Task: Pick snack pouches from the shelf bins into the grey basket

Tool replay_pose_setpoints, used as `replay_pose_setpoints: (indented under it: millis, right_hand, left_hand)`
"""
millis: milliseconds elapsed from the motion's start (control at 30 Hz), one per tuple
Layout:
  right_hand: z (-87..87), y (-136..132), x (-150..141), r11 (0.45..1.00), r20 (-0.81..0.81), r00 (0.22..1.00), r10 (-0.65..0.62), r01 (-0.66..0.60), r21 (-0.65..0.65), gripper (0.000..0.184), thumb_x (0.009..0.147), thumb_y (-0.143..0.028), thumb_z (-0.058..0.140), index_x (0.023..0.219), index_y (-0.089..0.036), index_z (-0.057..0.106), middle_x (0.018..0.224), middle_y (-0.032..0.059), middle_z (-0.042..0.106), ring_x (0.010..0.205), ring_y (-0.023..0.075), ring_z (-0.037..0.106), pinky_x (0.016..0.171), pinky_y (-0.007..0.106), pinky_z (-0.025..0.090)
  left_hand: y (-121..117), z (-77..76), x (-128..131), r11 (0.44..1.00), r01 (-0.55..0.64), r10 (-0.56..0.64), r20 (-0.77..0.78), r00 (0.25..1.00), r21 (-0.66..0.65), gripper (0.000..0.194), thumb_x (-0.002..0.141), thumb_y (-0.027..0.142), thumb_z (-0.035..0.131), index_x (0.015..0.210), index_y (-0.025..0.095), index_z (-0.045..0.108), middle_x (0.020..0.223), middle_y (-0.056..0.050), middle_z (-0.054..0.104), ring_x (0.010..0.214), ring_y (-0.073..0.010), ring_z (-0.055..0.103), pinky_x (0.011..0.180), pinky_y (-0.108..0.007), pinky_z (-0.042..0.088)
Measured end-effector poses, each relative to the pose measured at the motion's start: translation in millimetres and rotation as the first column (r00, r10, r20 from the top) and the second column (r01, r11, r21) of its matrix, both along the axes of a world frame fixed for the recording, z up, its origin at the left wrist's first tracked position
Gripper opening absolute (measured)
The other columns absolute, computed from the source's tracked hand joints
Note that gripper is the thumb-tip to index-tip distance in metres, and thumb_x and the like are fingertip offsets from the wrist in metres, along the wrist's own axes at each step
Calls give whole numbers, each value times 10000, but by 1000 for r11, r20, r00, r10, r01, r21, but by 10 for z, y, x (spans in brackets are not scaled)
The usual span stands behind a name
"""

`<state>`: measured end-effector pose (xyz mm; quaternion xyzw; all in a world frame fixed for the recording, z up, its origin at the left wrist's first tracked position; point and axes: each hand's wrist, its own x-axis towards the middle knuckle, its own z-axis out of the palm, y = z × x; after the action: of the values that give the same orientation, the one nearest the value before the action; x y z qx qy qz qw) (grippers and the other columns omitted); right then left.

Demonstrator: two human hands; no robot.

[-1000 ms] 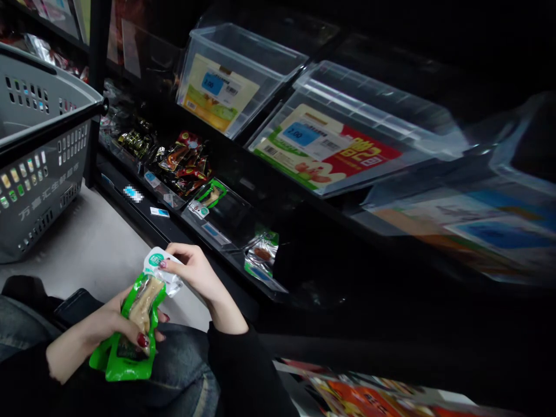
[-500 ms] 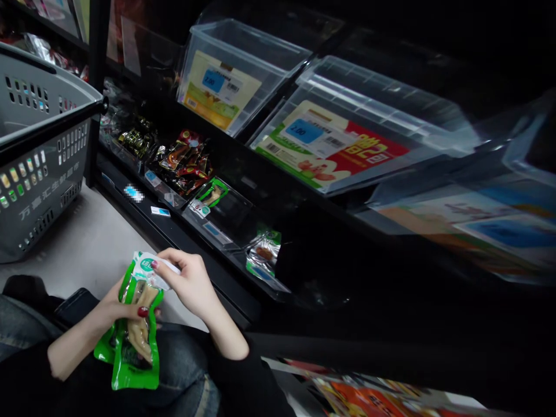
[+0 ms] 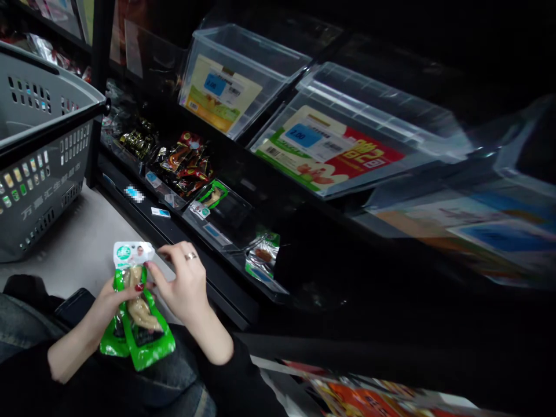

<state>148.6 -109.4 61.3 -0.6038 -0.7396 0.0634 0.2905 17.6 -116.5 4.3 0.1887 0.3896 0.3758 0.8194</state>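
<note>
My left hand (image 3: 110, 301) is closed round green-edged snack packets, its red-nailed thumb lying across the front one. The front packet (image 3: 141, 318) has a clear window with a pale, chicken-foot-like piece inside and a white header at the top. Behind it, a second green packet (image 3: 115, 344) shows partly. My right hand (image 3: 185, 284), with a ring on one finger, is beside the header's right side. Its thumb and forefinger are apart, the thumb tip close to the packet edge; whether it touches is unclear. A similar green packet (image 3: 212, 196) lies in a shelf tray.
A grey shopping basket (image 3: 47, 150) stands at left on the pale floor (image 3: 117, 223). Dark red packets (image 3: 186, 165) and a silver-green packet (image 3: 263, 258) lie in low trays. Clear bins (image 3: 334, 174) with price labels project above. Orange-red packaging (image 3: 356, 399) shows at the bottom right.
My right hand has let go of the front packet's header, its fingers now apart. The packets have turned in my left hand, tops swinging left and the front one's bottom swinging right.
</note>
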Motion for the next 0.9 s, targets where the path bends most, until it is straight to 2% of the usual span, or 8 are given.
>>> replay_pose_setpoints:
  millis: [133,267,367,500,633,700,767,900]
  right_hand:
    - [-56,-151,-231,958,169,972,166,-118,-263,481,696,-458,598,1035,-119,555,922,129,600,850,267,558,723,377,453]
    - [-171,-161,-296,896,89,962,257,-203,-395,814,655,-432,653,1306,-83,310,1213,198,484,1082,316,481,856,422,425]
    - [-177,-88,-196,843,-108,942,318,-333,-423,799,678,-329,655,1339,-130,253,1282,163,437,1151,263,447,935,379,390]
    - [-83,14,-36,794,-318,879,356,-464,-393,680,654,-193,657,1277,-165,385,1316,105,419,1214,217,379,1010,333,313]
    - [-26,97,128,779,-536,822,195,-462,-425,488,687,-112,530,1167,-198,510,1193,60,549,1050,206,532,868,332,436]
    - [-27,137,207,784,-689,724,25,-441,-436,379,721,-161,501,1096,-186,547,1028,44,638,908,196,600,792,337,472]
    - [-34,172,262,780,-830,543,-127,-463,-422,331,729,-241,521,1055,-185,547,935,38,663,813,198,629,734,348,494]
    - [-45,209,268,826,-949,212,-233,-472,-308,325,690,-267,558,1005,-189,549,962,54,653,821,207,634,703,339,512]
  left_hand:
    - [37,6,-42,968,-223,236,-117,965,115,363,630,225,703,973,146,618,880,-50,713,870,-217,640,759,-254,478]
    - [60,32,-91,969,-241,244,-51,969,56,381,715,257,629,1083,174,574,988,-58,690,907,-206,632,756,-246,491]
    - [72,39,-113,974,-226,225,45,973,30,408,750,247,590,1150,183,532,1038,-72,672,921,-215,629,757,-275,509]
    - [63,70,-127,983,-178,171,147,974,33,416,761,218,575,1171,182,510,1019,-74,681,874,-214,647,738,-297,528]
    - [56,151,-139,981,-190,180,165,970,46,500,751,152,579,1233,175,447,910,-71,712,781,-217,669,703,-316,542]
    - [70,198,-151,978,-207,195,212,958,35,529,768,134,552,1271,196,401,973,-77,694,835,-227,657,748,-347,532]
    - [92,239,-168,976,-216,201,281,938,21,533,790,126,514,1290,240,368,1117,-74,634,949,-237,617,816,-389,505]
    - [121,274,-199,975,-223,215,333,918,-13,490,822,158,471,1289,259,365,1202,-65,578,1042,-239,564,863,-435,476]
